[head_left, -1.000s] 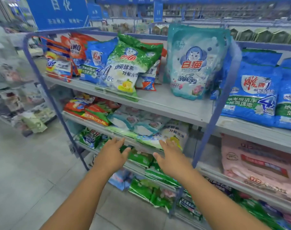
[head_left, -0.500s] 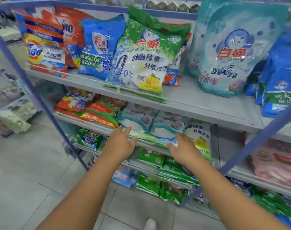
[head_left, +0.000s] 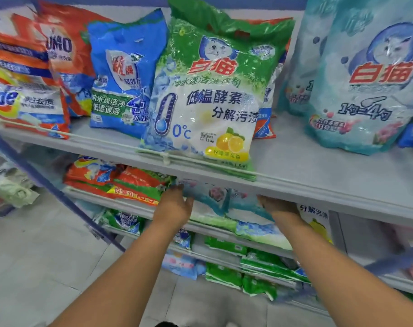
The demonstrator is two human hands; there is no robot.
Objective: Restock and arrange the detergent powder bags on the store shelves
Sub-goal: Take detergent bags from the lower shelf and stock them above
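Down on the second shelf (head_left: 139, 210), both hands reach under the top shelf (head_left: 318, 185) to a pair of pale teal bags (head_left: 214, 201) lying flat. Left hand (head_left: 173, 206) rests at their left edge, fingertips apparently curled onto the plastic; the right hand (head_left: 277, 206) sits at their right edge, its fingers hidden, so its grip cannot be told. Above stands a green cat-brand bag (head_left: 207, 97).

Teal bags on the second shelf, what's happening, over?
Left hand and right hand grip the teal detergent bags at each side. Bags lie flat on the second shelf. Top shelf edge hides the fingertips.
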